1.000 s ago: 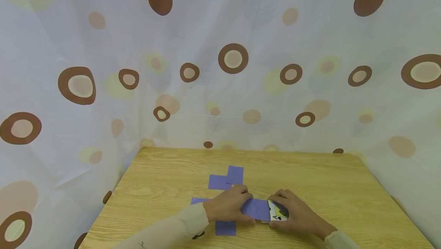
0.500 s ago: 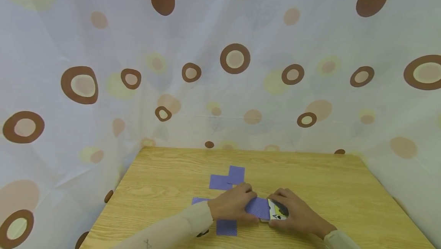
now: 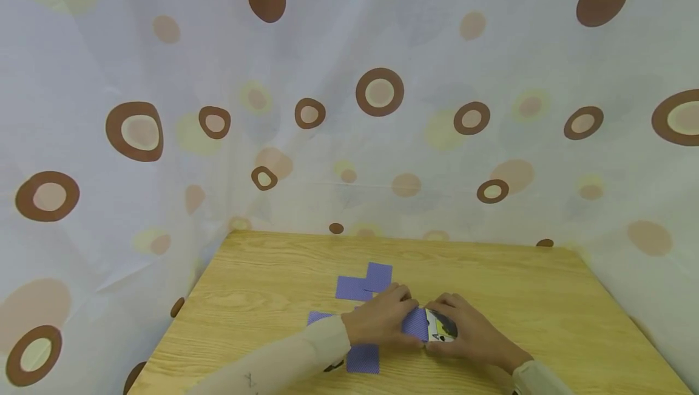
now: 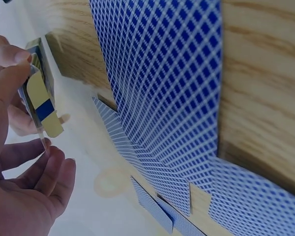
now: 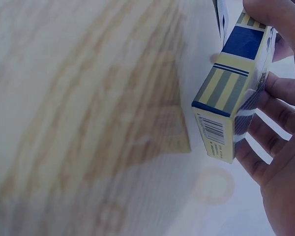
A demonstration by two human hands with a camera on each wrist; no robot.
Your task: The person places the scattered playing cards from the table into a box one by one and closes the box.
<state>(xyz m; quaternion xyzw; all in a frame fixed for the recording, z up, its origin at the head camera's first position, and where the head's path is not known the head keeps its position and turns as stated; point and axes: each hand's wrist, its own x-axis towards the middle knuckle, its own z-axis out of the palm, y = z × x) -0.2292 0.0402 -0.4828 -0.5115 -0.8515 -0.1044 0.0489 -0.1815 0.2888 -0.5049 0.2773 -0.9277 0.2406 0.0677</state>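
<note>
My left hand [image 3: 380,317] pinches blue-backed playing cards [image 3: 416,324] between thumb and fingers. Their right end meets a card box [image 3: 441,326] printed with an ace, and overlaps its mouth in the head view. The right hand [image 3: 474,335] grips that box, thumb on the near side and fingers on the far side. Seen from the right wrist, the box [image 5: 226,91] shows striped cream-and-blue sides and a barcode end. A cream flap with a blue band [image 4: 43,105] sticks out beside the left fingers in the left wrist view.
Blue-patterned cards lie face down on the wooden table [image 3: 273,267]: one pair [image 3: 352,288] behind the left hand, another card [image 3: 363,358] in front of it, and one [image 3: 321,317] partly under the left forearm. A patterned curtain [image 3: 327,140] hangs behind the table.
The left hand has come closer to the right hand, and less of the blue card backs shows between them. The right hand keeps its hold on the box. The view has shifted slightly.
</note>
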